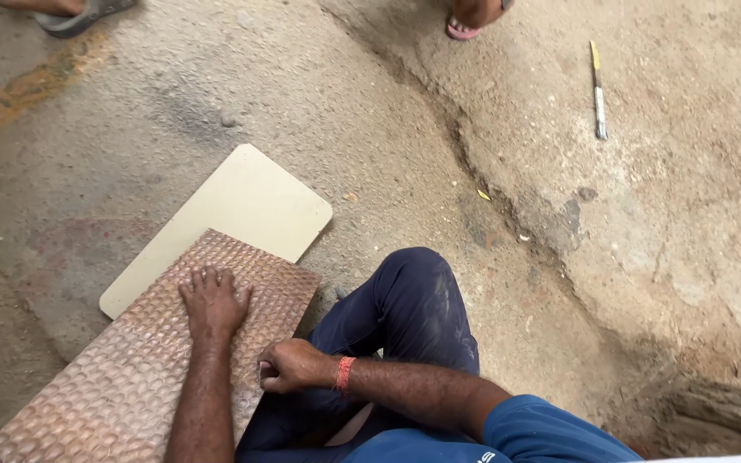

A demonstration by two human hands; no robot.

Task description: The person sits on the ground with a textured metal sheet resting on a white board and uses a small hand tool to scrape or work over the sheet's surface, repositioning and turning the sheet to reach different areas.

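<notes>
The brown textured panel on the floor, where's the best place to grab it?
Probably the long right edge of the brown textured panel, beside the right hand: it overhangs the cream board beneath, so fingers can hook under. The left hand lies flat on top.

You see a rough concrete floor (662,214) with a crack running across it. A slim tool with a yellow handle (598,93) lies far off, and two sandalled feet (70,10) (472,17) of other people show at the top edge.
</notes>
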